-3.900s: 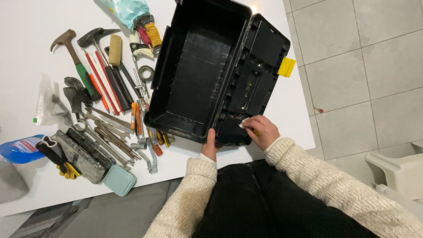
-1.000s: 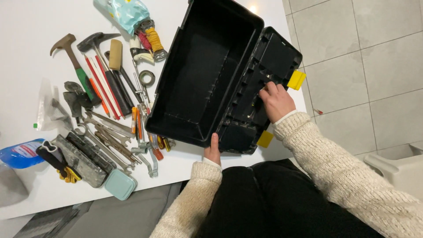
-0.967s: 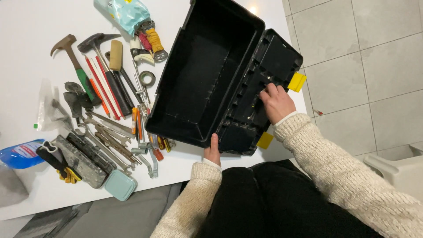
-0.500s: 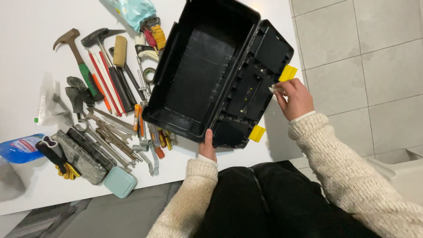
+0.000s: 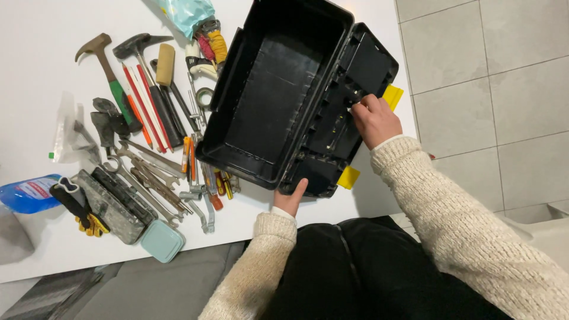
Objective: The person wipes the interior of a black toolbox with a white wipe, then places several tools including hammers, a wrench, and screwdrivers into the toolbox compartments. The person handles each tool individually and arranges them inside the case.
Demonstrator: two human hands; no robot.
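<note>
At about 9 o'clock from the toolbox, many tools lie spread on the white worktop [image 5: 35, 71]: two hammers [image 5: 101, 53], red-handled screwdrivers [image 5: 139, 98], wrenches [image 5: 151, 178], a grey case [image 5: 112, 204] and a blue bottle [image 5: 26, 192] at the far left edge.

The open black toolbox [image 5: 278, 101] stands in the middle, its tub empty, its lid [image 5: 347, 112] folded out at 3 o'clock with yellow latches [image 5: 392, 96]. The left hand [image 5: 290, 198] is at 6 o'clock of the box, its grip loose, the thumb pressing the near corner to steady it. The right hand [image 5: 373, 121] rests on the lid's inner ribs, fingers curled; I cannot tell if the grip holds something.

It seems the step in hand is cleaning the inside of the lid. The next move probably calls for firm bracing with the left hand while the right works along the small compartments.

At 3 o'clock beyond the worktop is a pale grey tiled floor [image 5: 492, 89].
</note>
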